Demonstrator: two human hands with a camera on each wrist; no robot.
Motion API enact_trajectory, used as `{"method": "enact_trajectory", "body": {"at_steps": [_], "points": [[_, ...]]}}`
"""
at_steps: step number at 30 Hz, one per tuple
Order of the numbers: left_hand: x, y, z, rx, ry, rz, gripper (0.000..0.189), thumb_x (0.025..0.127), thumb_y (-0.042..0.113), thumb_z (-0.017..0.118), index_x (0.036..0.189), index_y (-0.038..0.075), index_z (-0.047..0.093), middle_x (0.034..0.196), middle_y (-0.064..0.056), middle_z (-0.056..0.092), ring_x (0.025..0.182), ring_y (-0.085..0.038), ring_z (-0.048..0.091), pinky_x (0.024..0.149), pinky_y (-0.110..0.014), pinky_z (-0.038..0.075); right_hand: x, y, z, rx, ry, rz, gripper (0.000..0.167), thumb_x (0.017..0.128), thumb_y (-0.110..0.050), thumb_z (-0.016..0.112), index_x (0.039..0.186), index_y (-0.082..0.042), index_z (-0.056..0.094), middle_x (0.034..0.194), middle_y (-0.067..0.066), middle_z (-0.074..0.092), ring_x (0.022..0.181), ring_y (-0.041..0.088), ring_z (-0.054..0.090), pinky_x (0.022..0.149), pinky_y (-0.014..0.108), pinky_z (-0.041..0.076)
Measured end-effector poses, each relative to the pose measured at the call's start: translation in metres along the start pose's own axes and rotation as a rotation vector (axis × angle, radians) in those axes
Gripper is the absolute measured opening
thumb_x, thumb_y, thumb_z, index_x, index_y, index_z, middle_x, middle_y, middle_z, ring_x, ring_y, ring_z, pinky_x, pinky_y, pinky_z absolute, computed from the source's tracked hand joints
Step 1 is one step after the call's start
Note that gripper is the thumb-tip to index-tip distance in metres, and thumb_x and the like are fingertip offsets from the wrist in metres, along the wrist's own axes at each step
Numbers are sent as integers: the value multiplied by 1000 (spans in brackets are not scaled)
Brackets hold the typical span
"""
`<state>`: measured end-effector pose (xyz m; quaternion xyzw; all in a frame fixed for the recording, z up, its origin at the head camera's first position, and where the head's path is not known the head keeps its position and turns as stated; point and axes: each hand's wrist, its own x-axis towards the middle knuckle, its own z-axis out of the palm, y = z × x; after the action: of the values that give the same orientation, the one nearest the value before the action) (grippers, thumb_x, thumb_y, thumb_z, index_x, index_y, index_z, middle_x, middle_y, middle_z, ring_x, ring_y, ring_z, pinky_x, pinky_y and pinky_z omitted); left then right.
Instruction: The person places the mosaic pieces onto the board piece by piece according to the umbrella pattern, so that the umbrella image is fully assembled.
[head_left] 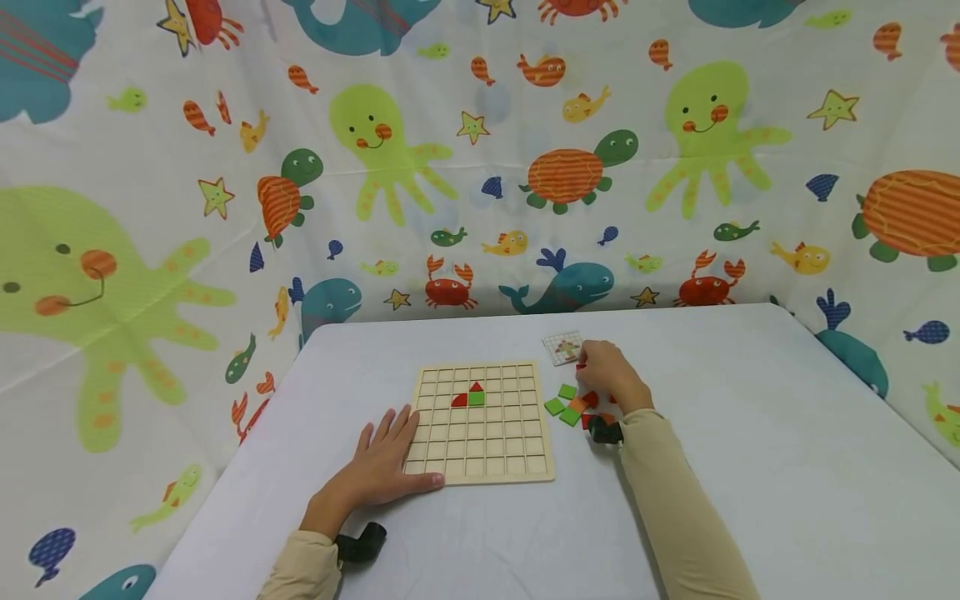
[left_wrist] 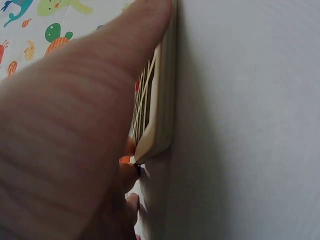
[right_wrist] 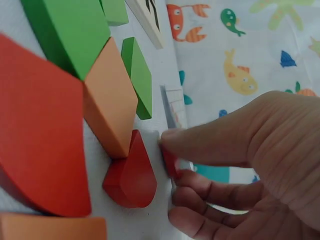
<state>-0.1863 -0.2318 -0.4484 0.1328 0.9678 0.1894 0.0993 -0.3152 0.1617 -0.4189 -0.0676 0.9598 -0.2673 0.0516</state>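
A wooden grid board point(head_left: 517, 471) lies on the table. In its upper part sit a green square point(head_left: 476, 399), a red triangle point(head_left: 476, 387) above it and a red quarter-round piece point(head_left: 460, 402) to its left. My left hand point(head_left: 381, 467) rests at the board's lower left corner, fingers spread along the left side and thumb on the near edge. Right of the board, my right hand point(head_left: 611, 372) pinches a small red block point(right_wrist: 170, 161) between thumb and forefinger; the fingers hide most of its shape. A small pattern card point(head_left: 561, 346) lies just beyond that hand.
Loose blocks lie between the board and my right wrist: several green ones point(head_left: 554, 406), orange ones point(head_left: 577, 405) and red ones point(head_left: 591, 399). The white table point(head_left: 480, 550) ends at a curtain point(head_left: 480, 167) printed with sea animals.
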Motion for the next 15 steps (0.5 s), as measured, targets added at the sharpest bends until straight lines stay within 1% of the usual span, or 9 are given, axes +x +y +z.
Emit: {"method": "enact_trajectory", "body": {"at_steps": [2, 4, 7, 10, 15], "points": [[0, 0, 0, 0, -1, -1, 125, 85, 74, 74, 169, -1, 20, 177, -21, 13, 163, -44, 1, 125, -68, -3, 0, -1, 0, 13, 16, -12, 21, 97, -6, 68, 115, 6, 64, 107, 19, 66, 97, 34, 59, 84, 44, 57], [0, 0, 0, -1, -1, -1, 125, 85, 74, 74, 170, 0, 20, 177, -21, 12, 163, -44, 1, 125, -68, -2, 0, -2, 1, 14, 39, -38, 19, 98, -5, 67, 113, 6, 65, 107, 19, 66, 98, 34, 59, 88, 46, 56], [-1, 0, 0, 2, 2, 0, 125, 86, 74, 74, 170, 0, 20, 177, -21, 13, 163, -44, 2, 125, -67, -2, 1, -3, 1, 14, 57, -75, 17, 97, -5, 66, 111, 6, 65, 104, 18, 66, 97, 33, 58, 89, 47, 55], [-1, 1, 0, 0, 5, 2, 124, 86, 74, 74, 169, -1, 20, 177, -21, 13, 163, -44, 2, 125, -67, -2, 2, -6, 1, 24, 67, -112, 17, 97, -5, 68, 110, 6, 66, 103, 17, 66, 96, 33, 57, 89, 47, 55], [-2, 2, -1, -4, 2, 0, 124, 86, 72, 75, 169, -2, 21, 177, -22, 13, 163, -44, 2, 125, -67, -2, 2, -14, 2, 70, 70, -170, 17, 98, -6, 72, 111, 5, 67, 106, 18, 67, 100, 34, 57, 96, 49, 55]]}}
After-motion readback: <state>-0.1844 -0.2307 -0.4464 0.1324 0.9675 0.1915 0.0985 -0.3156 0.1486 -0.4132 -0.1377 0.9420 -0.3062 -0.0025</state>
